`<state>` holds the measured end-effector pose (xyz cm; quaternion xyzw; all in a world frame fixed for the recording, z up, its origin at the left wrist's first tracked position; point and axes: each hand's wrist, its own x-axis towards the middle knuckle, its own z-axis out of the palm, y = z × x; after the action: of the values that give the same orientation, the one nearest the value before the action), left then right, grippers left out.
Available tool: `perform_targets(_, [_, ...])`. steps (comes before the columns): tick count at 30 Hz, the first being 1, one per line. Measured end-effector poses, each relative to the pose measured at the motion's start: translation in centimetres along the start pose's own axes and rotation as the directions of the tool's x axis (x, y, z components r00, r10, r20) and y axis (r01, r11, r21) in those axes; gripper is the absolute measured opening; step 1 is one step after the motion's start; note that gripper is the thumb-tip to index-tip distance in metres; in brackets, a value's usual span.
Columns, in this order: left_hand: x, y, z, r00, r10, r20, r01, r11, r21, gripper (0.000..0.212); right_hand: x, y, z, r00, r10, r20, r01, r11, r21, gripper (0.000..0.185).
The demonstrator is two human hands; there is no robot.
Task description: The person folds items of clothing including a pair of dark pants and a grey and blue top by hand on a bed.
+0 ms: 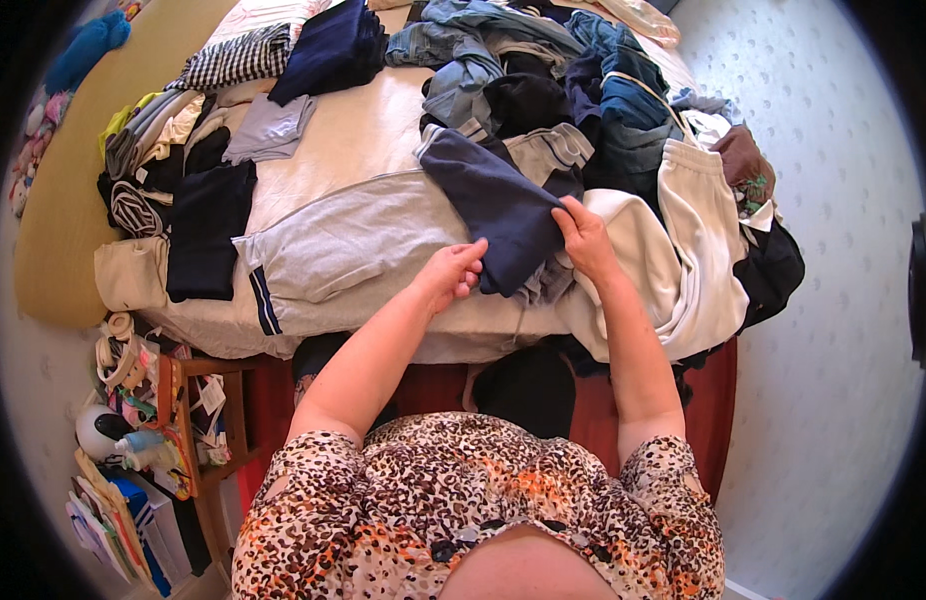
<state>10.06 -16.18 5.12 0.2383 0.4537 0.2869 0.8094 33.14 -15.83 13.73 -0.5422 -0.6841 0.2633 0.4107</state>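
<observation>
A dark navy knit garment (504, 202) with striped trim at its far end stretches between my hands. My right hand (589, 238) pinches its right edge between thumb and fingers. At its near left edge, my left hand (451, 276) has curled fingers, with the thumb against the cloth. Beneath and to the left, light grey sweatpants (350, 240) with navy bands at one end lie flat across the bed's front. Cream fleece trousers (695, 247) drape over the bed edge beside my right wrist.
Jeans and dark clothes form a heap (508, 82) at the back right. Folded black cloth (211, 232), a lilac folded piece (271, 127) and a navy stack (331, 52) lie left on the white sheet (358, 127). A cluttered wooden shelf (207, 367) stands front left.
</observation>
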Motion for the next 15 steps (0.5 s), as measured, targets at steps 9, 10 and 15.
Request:
perform_targets(9, [1.4, 1.7, 1.3, 0.960, 0.281, -0.022, -0.280, 0.945, -0.167, 0.032, 4.4, 1.4, 2.2, 0.988, -0.091, -0.128, 0.050, 0.955, -0.292, 0.015])
perform_targets(10, [1.9, 1.6, 0.8, 0.956, 0.291, -0.025, -0.290, 0.935, -0.202, 0.033, 4.0, 2.1, 2.5, 0.984, -0.058, -0.168, -0.001, 0.945, -0.328, 0.018])
perform_targets(15, [1.5, 0.0, 0.0, 0.998, -0.058, 0.022, 0.054, 0.988, 0.148, 0.020, -1.6, 5.7, 1.5, 0.949, 0.306, 0.079, -0.167, 0.697, -0.697, 0.024])
